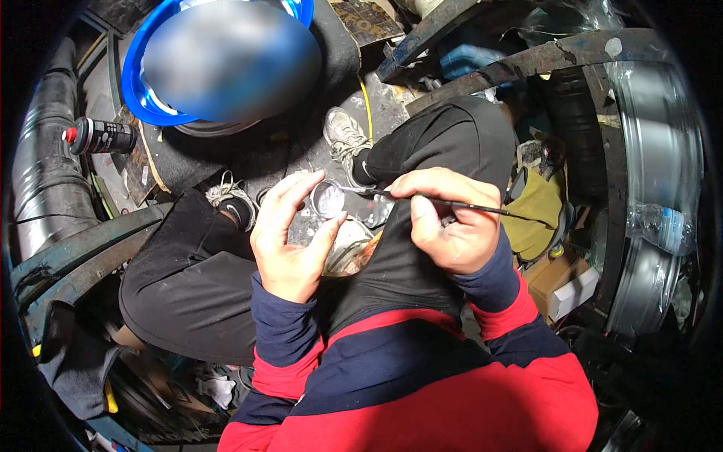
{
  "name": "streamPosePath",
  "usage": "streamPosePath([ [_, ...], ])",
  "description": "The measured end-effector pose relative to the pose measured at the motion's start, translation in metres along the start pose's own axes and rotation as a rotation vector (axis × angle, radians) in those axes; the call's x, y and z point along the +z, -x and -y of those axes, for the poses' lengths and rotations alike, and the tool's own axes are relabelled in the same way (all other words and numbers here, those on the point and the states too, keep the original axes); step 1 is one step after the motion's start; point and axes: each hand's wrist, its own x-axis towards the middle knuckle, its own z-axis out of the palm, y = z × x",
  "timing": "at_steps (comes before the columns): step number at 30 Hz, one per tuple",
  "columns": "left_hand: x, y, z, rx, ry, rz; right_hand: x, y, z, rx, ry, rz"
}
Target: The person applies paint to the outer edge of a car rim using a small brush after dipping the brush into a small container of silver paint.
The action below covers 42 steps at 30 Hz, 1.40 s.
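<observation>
Between the thumb and fingers of my left hand [290, 241] is a small round cup [328, 200], its inside showing pale, whitish paint-like stuff. My right hand [459, 222] pinches a thin dark paintbrush [482, 207]. Its handle slants out past the knuckles to the right, and its tip points left, close to the cup's rim. I cannot tell whether the tip touches the cup. Beyond both hands, at the upper left, stands a round wheel rim [134, 87] with a bright blue edge; its middle is blurred.
A black bottle with a red cap [105, 136] stands left of the wheel. Silver wheels [655, 143] are stacked at the right, near a yellowish cloth [536, 218] and a cardboard box [557, 279]. Curved metal frame bars [542, 56] run along both sides.
</observation>
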Motion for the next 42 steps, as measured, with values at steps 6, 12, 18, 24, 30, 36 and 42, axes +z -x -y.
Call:
streamPosePath([
  [6,0.001,-0.001,-0.001,0.012,-0.003,0.002,0.001,-0.001,0.004,0.001,-0.054,0.083],
  [12,-0.001,0.000,0.000,0.019,-0.031,-0.002,0.005,-0.005,0.010,0.004,-0.015,0.091],
  [18,0.001,-0.001,-0.003,0.017,-0.024,-0.003,0.003,-0.004,0.006,0.086,-0.116,0.025],
  [24,0.003,0.000,0.001,0.014,-0.012,0.000,0.006,0.000,0.001,0.102,-0.164,-0.061],
  [30,0.001,-0.001,-0.001,0.019,-0.019,0.001,0.007,-0.002,-0.005,0.097,-0.123,-0.070],
  [36,0.002,-0.001,-0.002,0.013,-0.009,0.003,0.004,-0.002,-0.005,0.078,-0.078,-0.017],
  [42,0.003,0.000,-0.002,0.015,-0.008,0.001,0.008,-0.001,0.002,0.164,-0.234,-0.086],
])
